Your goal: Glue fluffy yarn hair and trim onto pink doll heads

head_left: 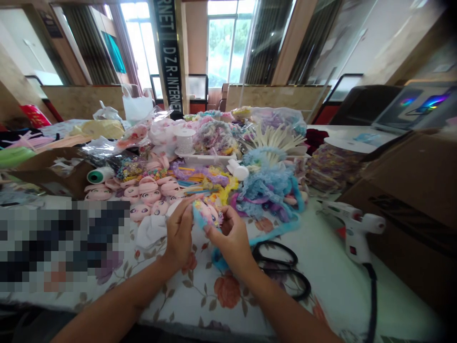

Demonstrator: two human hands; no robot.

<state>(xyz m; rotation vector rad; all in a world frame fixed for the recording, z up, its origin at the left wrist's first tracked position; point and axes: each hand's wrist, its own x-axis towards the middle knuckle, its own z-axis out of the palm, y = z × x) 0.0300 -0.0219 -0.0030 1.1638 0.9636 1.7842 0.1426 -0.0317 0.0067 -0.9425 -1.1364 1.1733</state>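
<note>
Because the blue strand [274, 232] is running beneath the right hand [232, 236] and close by the scissors [283, 263], a snag could be tugging it askew. The doll head [213, 213] is sitting between the left hand [181, 228] and the right thumb and fingertips, with both hands gripping it.

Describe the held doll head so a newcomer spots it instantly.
Over the flowered tablecloth, find the left hand and right hand. Between them is the doll head. Unlike the pink doll heads lying beyond, it has fluffy blue trim along one side.
</note>
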